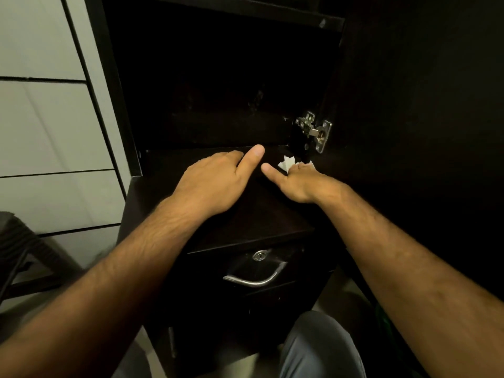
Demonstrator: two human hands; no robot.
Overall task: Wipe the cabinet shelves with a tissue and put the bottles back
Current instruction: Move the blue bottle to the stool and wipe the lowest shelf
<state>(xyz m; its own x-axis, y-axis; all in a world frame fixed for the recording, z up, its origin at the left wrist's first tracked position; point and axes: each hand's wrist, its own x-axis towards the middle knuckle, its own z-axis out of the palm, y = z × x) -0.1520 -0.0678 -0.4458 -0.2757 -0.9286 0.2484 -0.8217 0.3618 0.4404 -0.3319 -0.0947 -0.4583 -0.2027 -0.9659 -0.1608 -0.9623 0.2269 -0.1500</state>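
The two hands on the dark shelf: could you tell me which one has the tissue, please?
The right hand, next to the metal hinge: white tissue shows from under its curled fingers. The left hand rests flat on the shelf, holding nothing.

Your head camera looks forward and down, close on the dark cabinet shelf point(245, 214) at frame centre. It is the only view (wide-angle, so edges bend).

Tissue point(286, 162) on shelf point(261, 211), above drawer point(253, 271)
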